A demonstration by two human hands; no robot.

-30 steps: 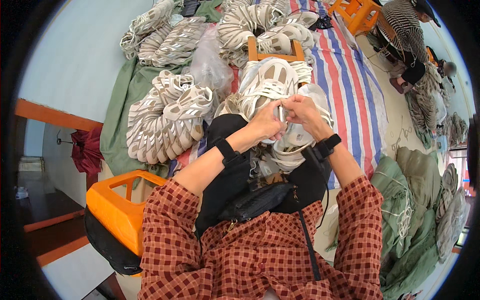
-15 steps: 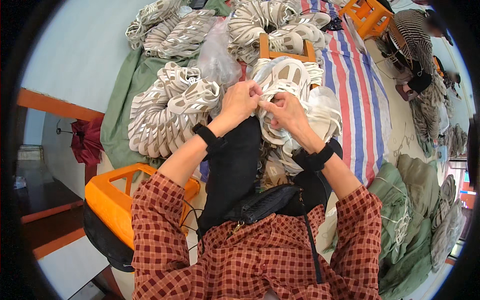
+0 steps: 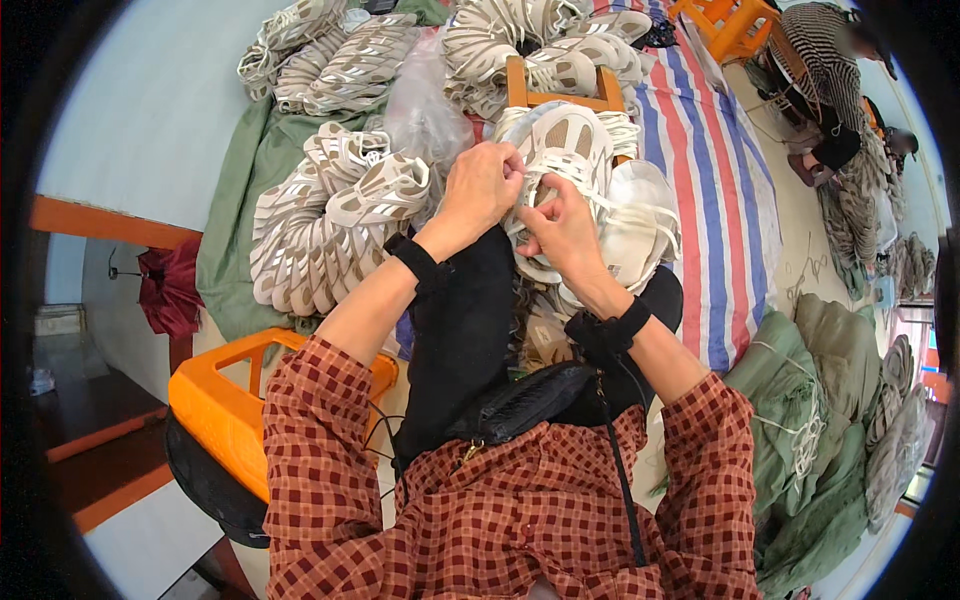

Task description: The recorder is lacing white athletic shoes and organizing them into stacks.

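A beige and white sneaker point(image 3: 568, 140) with tan mesh panels lies in front of me, toe pointing away. White shoelaces point(image 3: 565, 168) cross its upper. On its left side, my left hand point(image 3: 482, 188) is closed, its fingertips pinching a shoelace that they mostly hide. My right hand point(image 3: 563, 228) is over the sneaker's opening, index finger and thumb apart, the other fingers partly curled. Against the right side of this sneaker rests another pale shoe point(image 3: 640, 225) with loose laces, turned so that its sole side partly shows.
Beyond the sneaker stands a wooden frame point(image 3: 516, 85) hung with white laces. Curved rows of similar sneakers point(image 3: 295, 245) lie at left and far ahead. A striped sheet point(image 3: 700, 200) covers the right side. An orange stool point(image 3: 215, 400) stands at left, green sacks point(image 3: 790, 420) at right; a person point(image 3: 825, 80) bends far right.
My hands, which met over the laces, have drawn slightly apart. The right thumb and index finger have spread, while the left stays closed. The view has shifted slightly.
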